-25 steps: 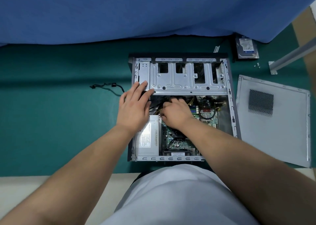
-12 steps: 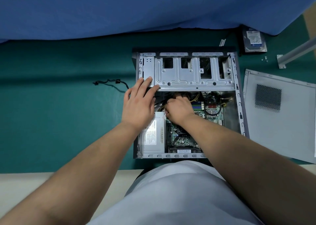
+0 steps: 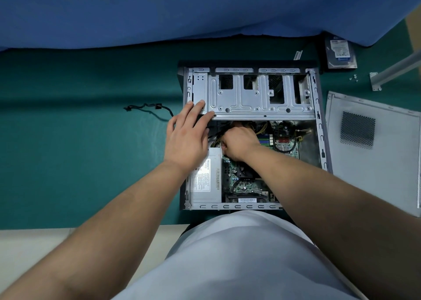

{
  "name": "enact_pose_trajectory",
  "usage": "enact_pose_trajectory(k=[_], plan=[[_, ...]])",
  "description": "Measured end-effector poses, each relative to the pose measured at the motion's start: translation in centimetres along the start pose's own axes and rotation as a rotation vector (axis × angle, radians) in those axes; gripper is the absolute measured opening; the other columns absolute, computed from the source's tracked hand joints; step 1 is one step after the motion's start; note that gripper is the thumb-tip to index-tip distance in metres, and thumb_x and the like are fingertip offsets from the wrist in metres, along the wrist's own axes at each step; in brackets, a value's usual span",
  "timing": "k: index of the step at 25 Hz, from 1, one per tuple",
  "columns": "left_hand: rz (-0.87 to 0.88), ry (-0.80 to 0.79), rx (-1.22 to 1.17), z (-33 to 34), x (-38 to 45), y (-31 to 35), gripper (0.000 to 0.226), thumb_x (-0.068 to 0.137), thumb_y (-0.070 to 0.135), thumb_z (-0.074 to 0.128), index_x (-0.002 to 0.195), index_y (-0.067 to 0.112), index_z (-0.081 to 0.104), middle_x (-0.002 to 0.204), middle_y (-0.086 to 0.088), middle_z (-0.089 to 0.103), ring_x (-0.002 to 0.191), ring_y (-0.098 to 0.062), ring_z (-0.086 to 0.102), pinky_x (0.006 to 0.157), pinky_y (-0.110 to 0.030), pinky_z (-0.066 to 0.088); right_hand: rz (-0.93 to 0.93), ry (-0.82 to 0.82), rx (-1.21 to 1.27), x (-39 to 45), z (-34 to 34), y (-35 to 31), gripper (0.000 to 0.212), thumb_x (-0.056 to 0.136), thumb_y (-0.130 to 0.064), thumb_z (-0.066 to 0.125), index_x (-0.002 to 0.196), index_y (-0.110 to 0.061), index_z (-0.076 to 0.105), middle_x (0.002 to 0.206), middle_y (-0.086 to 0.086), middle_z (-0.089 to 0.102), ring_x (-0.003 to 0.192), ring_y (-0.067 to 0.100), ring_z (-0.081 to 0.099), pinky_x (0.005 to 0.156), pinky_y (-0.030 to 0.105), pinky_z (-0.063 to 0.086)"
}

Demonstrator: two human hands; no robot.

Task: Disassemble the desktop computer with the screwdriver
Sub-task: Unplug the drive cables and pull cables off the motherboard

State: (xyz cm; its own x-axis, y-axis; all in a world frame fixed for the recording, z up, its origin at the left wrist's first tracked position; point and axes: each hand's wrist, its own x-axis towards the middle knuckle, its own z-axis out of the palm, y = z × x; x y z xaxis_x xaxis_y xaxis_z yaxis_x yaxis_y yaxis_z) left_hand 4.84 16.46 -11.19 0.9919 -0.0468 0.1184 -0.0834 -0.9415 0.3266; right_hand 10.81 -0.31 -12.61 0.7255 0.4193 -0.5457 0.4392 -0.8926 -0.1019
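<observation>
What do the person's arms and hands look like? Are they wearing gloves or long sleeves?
No gloves and no long sleeves. Both the left hand and the right hand are bare, and both forearms are uncovered as far up as the picture shows. No rings, watch or bracelets show. Lower down, a pale grey garment covers the person's body.
</observation>
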Motion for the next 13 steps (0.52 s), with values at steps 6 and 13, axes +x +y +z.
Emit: enact_pose_trajectory(k=[6,13], plan=[[-0.005,-0.011,-0.004,-0.1,-0.1,0.1,0.047,0.097,0.024,0.049,0.143,0.032,0.050,0.161,0.005,0.036,0.153,-0.020,0.021,0.117,-0.041,0.018,-0.019,-0.002,0.028,-0.5,-0.1,0.7,0.006,0.089,-0.030,0.064,0.085,-0.028,0.067,0.096,0.000,0.068,0.100,0.028,0.062,0.079,0.036,0.045],[-0.015,-0.026,-0.018,-0.6,-0.1,0.4,0.046,0.098,0.021,0.053,0.143,0.031,0.052,0.161,0.004,0.037,0.154,-0.020,0.021,0.117,-0.041,0.018,-0.075,0.028,0.161,-1.8,1.0,1.7,0.017,0.097,-0.025,0.061,0.110,-0.031,0.071,0.126,-0.010,0.063,0.112,0.024,0.047,0.096,0.037,0.042]])
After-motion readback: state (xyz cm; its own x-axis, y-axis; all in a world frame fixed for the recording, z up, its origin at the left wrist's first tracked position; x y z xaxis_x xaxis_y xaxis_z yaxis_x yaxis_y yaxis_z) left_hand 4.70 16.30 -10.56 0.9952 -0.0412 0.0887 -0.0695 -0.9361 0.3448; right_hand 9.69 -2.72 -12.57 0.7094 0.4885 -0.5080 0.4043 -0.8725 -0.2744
